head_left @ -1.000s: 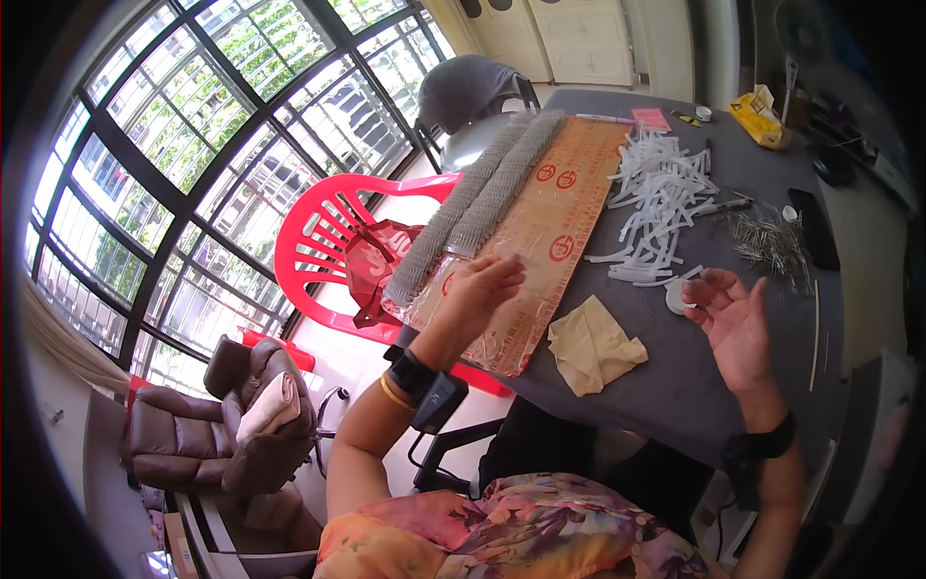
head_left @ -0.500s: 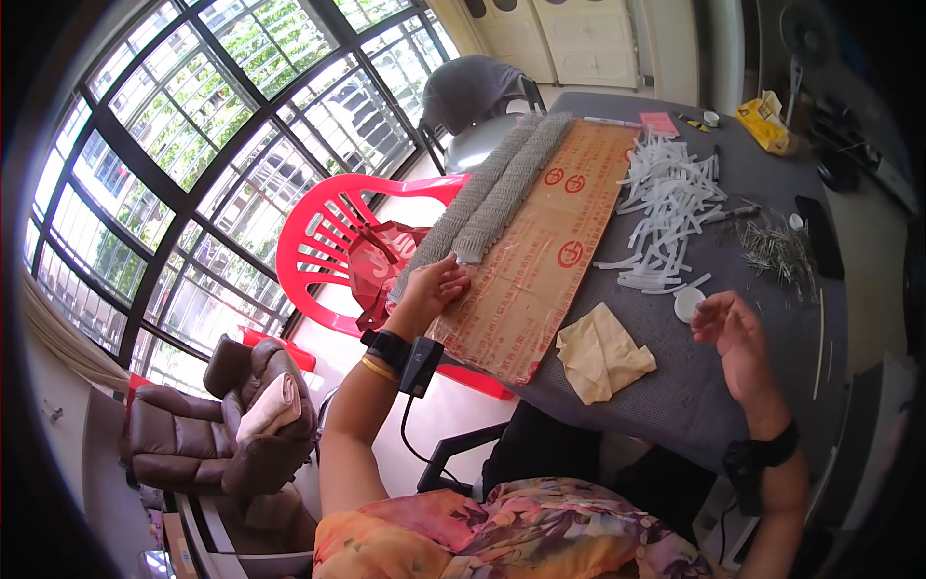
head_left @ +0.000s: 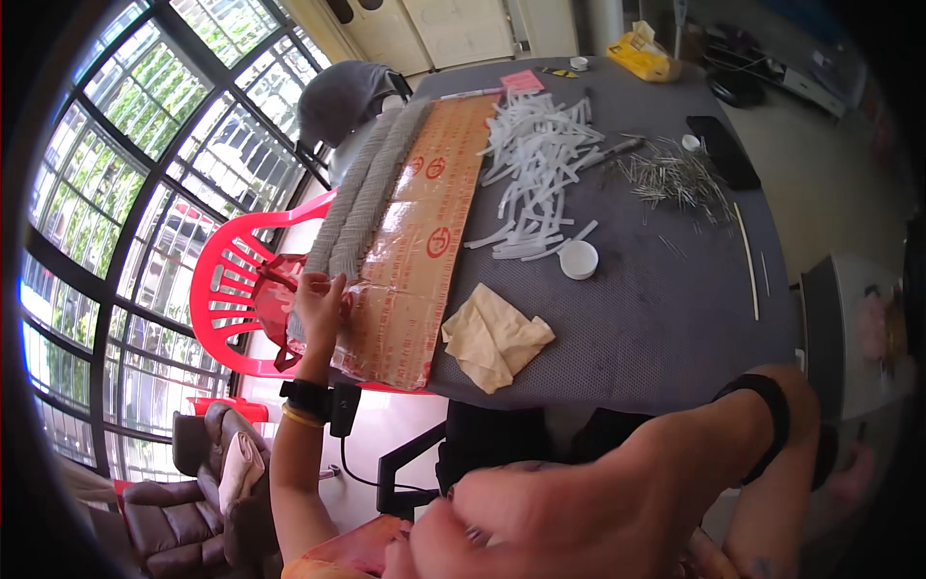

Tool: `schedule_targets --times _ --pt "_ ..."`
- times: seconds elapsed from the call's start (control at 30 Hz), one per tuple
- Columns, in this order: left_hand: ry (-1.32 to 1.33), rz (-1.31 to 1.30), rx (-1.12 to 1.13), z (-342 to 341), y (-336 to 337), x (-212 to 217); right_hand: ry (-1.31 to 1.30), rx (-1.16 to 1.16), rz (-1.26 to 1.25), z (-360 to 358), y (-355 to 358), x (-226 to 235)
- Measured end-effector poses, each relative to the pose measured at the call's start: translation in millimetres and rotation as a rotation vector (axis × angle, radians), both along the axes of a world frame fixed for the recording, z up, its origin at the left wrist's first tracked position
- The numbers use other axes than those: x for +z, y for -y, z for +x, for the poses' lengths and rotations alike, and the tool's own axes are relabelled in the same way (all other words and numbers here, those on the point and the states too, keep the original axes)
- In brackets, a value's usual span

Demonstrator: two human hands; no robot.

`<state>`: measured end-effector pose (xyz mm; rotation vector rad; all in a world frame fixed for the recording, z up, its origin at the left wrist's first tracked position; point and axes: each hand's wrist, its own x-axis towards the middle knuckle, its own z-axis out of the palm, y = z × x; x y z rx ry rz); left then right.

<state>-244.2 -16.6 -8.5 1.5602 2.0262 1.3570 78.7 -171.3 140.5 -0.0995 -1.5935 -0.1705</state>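
Observation:
My left hand [head_left: 318,311] rests at the near end of two long grey ribbed rolls [head_left: 369,198] lying side by side on a flat brown cardboard piece [head_left: 410,304]. Its fingers are loosely bent and apart, touching the end of the rolls, with no separate object visible in them. Blurred and large, my right hand [head_left: 569,502] is raised close to the camera, in front of my chest. Its fingers look curled, but whether something is between them is hidden. Closest to it on the table are a tan folded cloth [head_left: 495,338] and a round white cap [head_left: 579,260].
White plastic tubes [head_left: 540,164] lie heaped beyond the cap, with thin metal pins [head_left: 675,179] to their right. A black phone-like slab [head_left: 723,152] and a yellow packet [head_left: 643,53] are farther off. A red chair [head_left: 217,299] stands left of the grey-covered table [head_left: 666,318].
My right hand has left its place beside the white cap and come up close to the camera. The view has shifted, so the table sits farther left. My left hand stays by the grey rolls.

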Motion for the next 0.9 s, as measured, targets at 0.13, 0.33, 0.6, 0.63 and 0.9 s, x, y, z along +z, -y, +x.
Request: schedule_targets --times 0.13,0.33,0.6,0.63,0.9 --pt "-0.321 -0.096 0.04 31 -15 4 0.414 -0.084 -0.142 51 -1 6" --pt "-0.41 -0.16 0.017 31 -13 6 0.389 0.03 -0.216 45 3 19" --pt "-0.432 -0.057 0.016 18 1 8 0.617 -0.116 -0.265 99 -43 -19" --pt "-0.433 -0.061 0.009 22 -1 9 0.624 -0.231 -0.304 111 -56 -37" --pt "-0.399 -0.11 0.002 33 2 11 0.533 -0.74 -0.781 177 -138 -126"
